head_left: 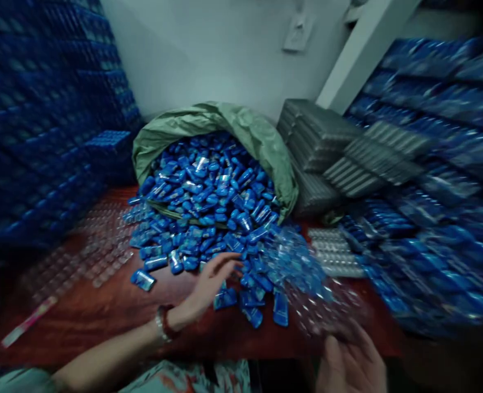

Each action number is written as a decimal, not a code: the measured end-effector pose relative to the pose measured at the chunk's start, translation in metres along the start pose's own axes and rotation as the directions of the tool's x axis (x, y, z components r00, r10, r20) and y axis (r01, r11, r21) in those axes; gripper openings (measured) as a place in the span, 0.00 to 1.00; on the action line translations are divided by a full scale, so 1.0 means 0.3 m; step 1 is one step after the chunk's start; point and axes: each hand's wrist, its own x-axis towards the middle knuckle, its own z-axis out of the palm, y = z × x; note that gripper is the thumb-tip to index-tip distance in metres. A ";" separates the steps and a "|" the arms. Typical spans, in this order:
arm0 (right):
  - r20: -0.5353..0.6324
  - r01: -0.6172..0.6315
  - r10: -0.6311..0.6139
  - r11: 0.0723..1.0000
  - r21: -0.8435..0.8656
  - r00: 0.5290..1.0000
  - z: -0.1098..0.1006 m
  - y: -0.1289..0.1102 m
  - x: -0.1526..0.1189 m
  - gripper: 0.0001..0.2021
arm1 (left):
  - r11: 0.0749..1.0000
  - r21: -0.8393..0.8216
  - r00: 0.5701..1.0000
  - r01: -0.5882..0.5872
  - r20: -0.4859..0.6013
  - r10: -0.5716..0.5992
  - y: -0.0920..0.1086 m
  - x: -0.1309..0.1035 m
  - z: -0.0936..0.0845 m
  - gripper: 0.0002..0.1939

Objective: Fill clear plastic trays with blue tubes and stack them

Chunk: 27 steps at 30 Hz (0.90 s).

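Observation:
My left hand (215, 278), a beaded bracelet (163, 323) at its wrist, reaches over the near edge of a heap of small shiny blue packets (212, 191). Its fingers are stretched and slightly bent, with no packet visible in them. At the lower right, my right hand (354, 357) pinches the near end of a clear plastic blister tray (321, 305), which is smeared by motion. The tray tilts over the right side of the heap, and blue shows through it. Several loose packets (252, 314) lie between the two hands.
A green sack (274, 158) spills the packets onto the red-brown table (114, 311). Clear trays (73, 262) lie at left, with a pinkish-white strip (28, 322). Stacks of blue packs (32, 120) rise at left and right. Grey trays (315, 136) are piled behind, against the wall.

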 end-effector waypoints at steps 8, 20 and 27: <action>0.845 0.348 -0.524 0.816 0.462 0.109 0.314 -0.089 -0.230 0.17 | 0.948 0.316 0.557 0.047 -0.796 0.238 -0.057 -0.418 -0.767 0.24; 0.762 0.679 -0.533 0.405 0.612 -0.368 0.540 0.018 -0.287 0.16 | 0.481 0.867 0.866 0.131 -0.336 0.371 -0.129 -0.293 -0.787 0.26; 0.909 0.758 -0.393 0.632 0.161 0.135 0.681 -0.093 -0.305 0.15 | 0.420 0.878 0.904 0.232 -0.354 0.240 -0.141 -0.233 -0.801 0.29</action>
